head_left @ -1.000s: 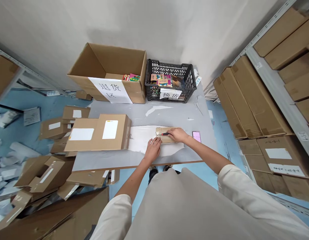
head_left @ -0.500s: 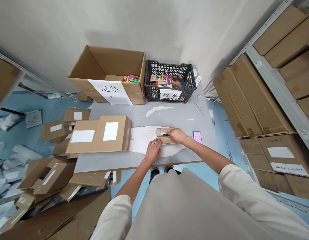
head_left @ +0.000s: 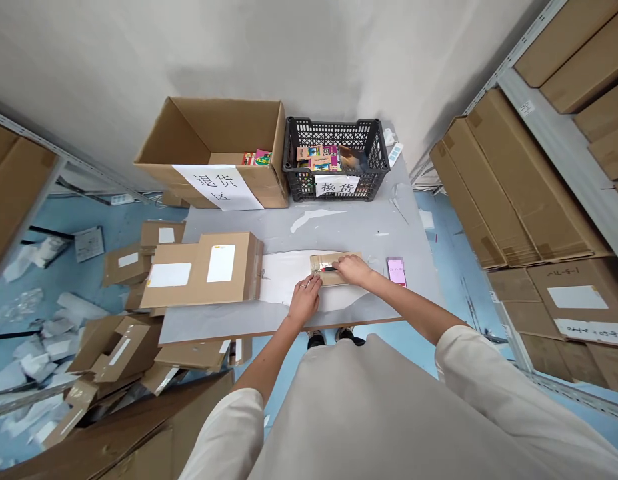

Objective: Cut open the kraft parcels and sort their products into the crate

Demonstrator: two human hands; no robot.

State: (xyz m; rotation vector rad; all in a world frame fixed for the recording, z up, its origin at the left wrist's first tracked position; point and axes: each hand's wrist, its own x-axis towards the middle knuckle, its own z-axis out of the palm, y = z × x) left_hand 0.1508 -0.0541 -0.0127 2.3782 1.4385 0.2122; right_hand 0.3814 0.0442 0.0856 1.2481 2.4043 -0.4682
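I can't see the rear of the slim tool point(head_left: 329, 269), hidden inside the right hand point(head_left: 353, 269), and its tip over the cardboard package point(head_left: 333, 279) is too small for me to make out. The phone's point(head_left: 397, 271) lettering reaches me blurred, and the picture's right edge cuts off the shelf boxes point(head_left: 591, 60).

We see a red-and-black tool point(head_left: 329, 269), brown parcel point(head_left: 331, 277), black latticed crate point(head_left: 301, 185) at twelve o'clock and pink-screened phone point(head_left: 397, 271) at three.
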